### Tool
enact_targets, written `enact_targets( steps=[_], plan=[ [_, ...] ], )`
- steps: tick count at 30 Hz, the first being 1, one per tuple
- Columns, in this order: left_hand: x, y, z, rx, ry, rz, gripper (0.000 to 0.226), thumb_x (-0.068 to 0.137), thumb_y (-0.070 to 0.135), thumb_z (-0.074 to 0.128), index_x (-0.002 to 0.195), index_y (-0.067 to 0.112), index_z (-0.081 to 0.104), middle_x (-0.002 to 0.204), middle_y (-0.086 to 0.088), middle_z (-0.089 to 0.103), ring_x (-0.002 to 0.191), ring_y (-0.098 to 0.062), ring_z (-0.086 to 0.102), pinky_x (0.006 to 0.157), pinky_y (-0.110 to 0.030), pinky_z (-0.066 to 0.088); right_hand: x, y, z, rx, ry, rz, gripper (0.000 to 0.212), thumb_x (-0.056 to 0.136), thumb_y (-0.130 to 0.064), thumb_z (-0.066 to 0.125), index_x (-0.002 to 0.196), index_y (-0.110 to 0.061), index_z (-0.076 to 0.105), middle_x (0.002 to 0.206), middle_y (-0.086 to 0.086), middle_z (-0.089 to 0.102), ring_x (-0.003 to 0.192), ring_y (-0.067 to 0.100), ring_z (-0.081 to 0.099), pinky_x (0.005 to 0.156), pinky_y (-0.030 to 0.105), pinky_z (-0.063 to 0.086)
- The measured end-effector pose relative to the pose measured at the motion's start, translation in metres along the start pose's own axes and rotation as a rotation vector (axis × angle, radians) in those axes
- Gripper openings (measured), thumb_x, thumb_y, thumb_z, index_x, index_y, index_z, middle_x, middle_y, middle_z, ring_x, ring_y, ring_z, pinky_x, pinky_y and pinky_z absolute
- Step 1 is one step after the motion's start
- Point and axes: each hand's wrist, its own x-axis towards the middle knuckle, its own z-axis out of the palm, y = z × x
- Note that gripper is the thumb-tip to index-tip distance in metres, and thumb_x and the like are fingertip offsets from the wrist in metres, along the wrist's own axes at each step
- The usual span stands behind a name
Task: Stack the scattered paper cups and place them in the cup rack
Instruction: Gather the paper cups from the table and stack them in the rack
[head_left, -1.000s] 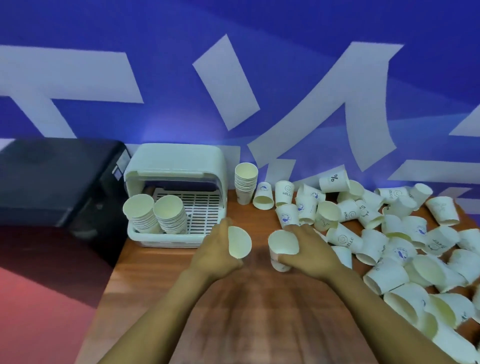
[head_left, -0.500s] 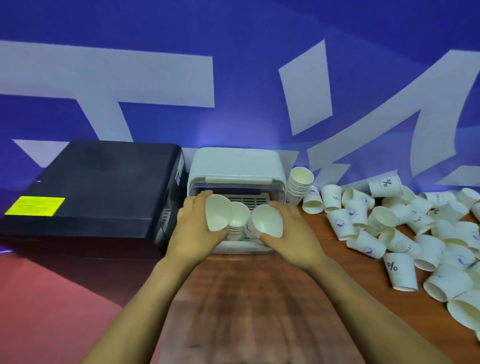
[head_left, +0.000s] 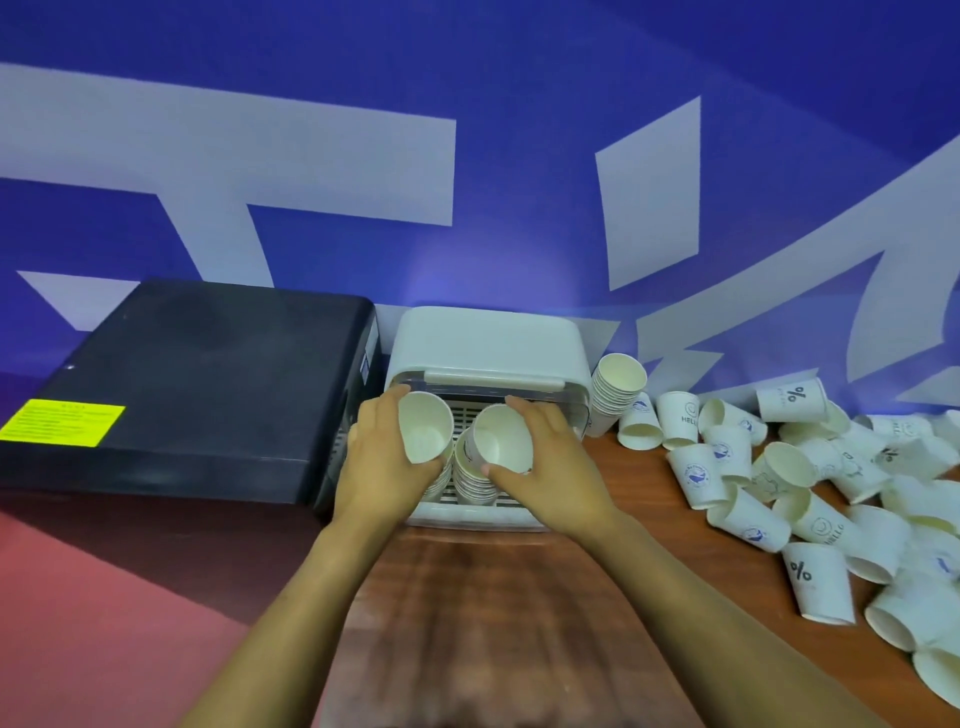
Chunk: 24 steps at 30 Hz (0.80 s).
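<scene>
You've got a cup in each hand right at the mouth of the rack (head_left: 488, 343). Your left hand (head_left: 384, 467) is wrapped round one cup (head_left: 423, 434), and your right hand (head_left: 545, 467) pinches the other (head_left: 501, 441) just above the stack (head_left: 470, 480) already inside the rack. Both cups are tilted, so if you drop them in crooked they'll likely jam or tip that stack. Squeeze too hard and the rim buckles. Plenty of loose cups (head_left: 810, 499) are lying right of the rack.
</scene>
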Motion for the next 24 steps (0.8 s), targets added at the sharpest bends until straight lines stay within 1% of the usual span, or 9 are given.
enact_targets(
  steps=[6, 9, 12, 14, 16, 18, 19, 22, 24],
  plan=[
    [0.011, -0.014, 0.015, 0.06, -0.052, -0.063, 0.079, 0.073, 0.038, 0.075, 0.138, 0.031, 0.031, 0.134, 0.0, 0.038, 0.123, -0.025, 0.042, 0.094, -0.045, 0.046, 0.012, 0.003, 0.013, -0.04, -0.046, 0.019, 0.081, 0.077, -0.049, 0.07, 0.144, -0.028, 0.03, 0.141, -0.007, 0.036, 0.127, 0.013, 0.041, 0.099, 0.029, 0.039],
    [0.011, -0.021, 0.026, 0.135, -0.115, -0.118, 0.089, 0.074, 0.042, 0.073, 0.145, 0.026, 0.023, 0.141, -0.003, 0.033, 0.127, -0.029, 0.037, 0.097, -0.044, 0.042, 0.016, 0.01, 0.023, -0.059, -0.101, 0.089, 0.082, 0.075, -0.053, 0.07, 0.143, -0.03, 0.031, 0.139, -0.006, 0.036, 0.126, 0.015, 0.042, 0.099, 0.032, 0.041],
    [0.009, -0.03, 0.037, 0.156, -0.175, -0.154, 0.096, 0.076, 0.04, 0.071, 0.15, 0.022, 0.012, 0.15, -0.003, 0.022, 0.133, -0.033, 0.031, 0.101, -0.046, 0.038, 0.019, 0.019, 0.034, -0.094, -0.177, 0.159, 0.083, 0.072, -0.056, 0.069, 0.142, -0.034, 0.029, 0.139, -0.005, 0.036, 0.126, 0.018, 0.042, 0.1, 0.036, 0.042],
    [0.008, -0.035, 0.042, 0.169, -0.201, -0.166, 0.099, 0.077, 0.036, 0.071, 0.15, 0.022, 0.007, 0.153, -0.002, 0.017, 0.133, -0.034, 0.031, 0.102, -0.046, 0.037, 0.02, 0.024, 0.039, -0.091, -0.219, 0.193, 0.085, 0.073, -0.055, 0.068, 0.143, -0.036, 0.024, 0.141, -0.002, 0.036, 0.127, 0.021, 0.042, 0.101, 0.039, 0.041],
    [0.009, -0.04, 0.045, 0.157, -0.226, -0.173, 0.103, 0.075, 0.033, 0.072, 0.151, 0.025, 0.003, 0.154, -0.001, 0.016, 0.133, -0.034, 0.032, 0.103, -0.047, 0.037, 0.021, 0.028, 0.042, -0.07, -0.245, 0.214, 0.085, 0.073, -0.054, 0.067, 0.143, -0.038, 0.021, 0.141, -0.001, 0.037, 0.121, 0.023, 0.048, 0.1, 0.041, 0.042],
    [0.01, -0.046, 0.046, 0.071, -0.244, -0.172, 0.104, 0.072, 0.031, 0.074, 0.15, 0.029, 0.005, 0.152, -0.001, 0.022, 0.132, -0.031, 0.036, 0.103, -0.048, 0.039, 0.022, 0.031, 0.045, -0.052, -0.257, 0.224, 0.087, 0.072, -0.055, 0.068, 0.143, -0.039, 0.018, 0.141, -0.001, 0.037, 0.113, 0.023, 0.054, 0.098, 0.042, 0.044],
    [0.01, -0.048, 0.047, -0.012, -0.227, -0.158, 0.104, 0.069, 0.03, 0.075, 0.149, 0.03, 0.009, 0.15, -0.001, 0.028, 0.131, -0.028, 0.04, 0.103, -0.047, 0.041, 0.022, 0.032, 0.046, -0.039, -0.259, 0.229, 0.089, 0.072, -0.056, 0.068, 0.143, -0.039, 0.017, 0.142, -0.002, 0.036, 0.113, 0.023, 0.054, 0.098, 0.042, 0.044],
    [0.007, -0.055, 0.052, -0.216, -0.136, -0.151, 0.104, 0.066, 0.016, 0.079, 0.148, 0.026, 0.016, 0.141, 0.005, 0.043, 0.124, -0.013, 0.048, 0.101, -0.033, 0.044, 0.018, 0.037, 0.052, 0.054, -0.236, 0.257, 0.098, 0.072, -0.051, 0.072, 0.148, -0.035, 0.012, 0.147, -0.005, 0.031, 0.128, 0.018, 0.043, 0.102, 0.039, 0.041],
    [0.006, -0.06, 0.057, -0.287, -0.099, -0.169, 0.094, 0.063, 0.012, 0.08, 0.14, 0.026, 0.029, 0.128, 0.007, 0.052, 0.114, -0.009, 0.054, 0.097, -0.032, 0.048, 0.014, 0.04, 0.058, 0.17, -0.192, 0.296, 0.101, 0.069, -0.046, 0.076, 0.149, -0.028, 0.015, 0.149, -0.005, 0.03, 0.134, 0.015, 0.035, 0.108, 0.037, 0.036]
  ],
)
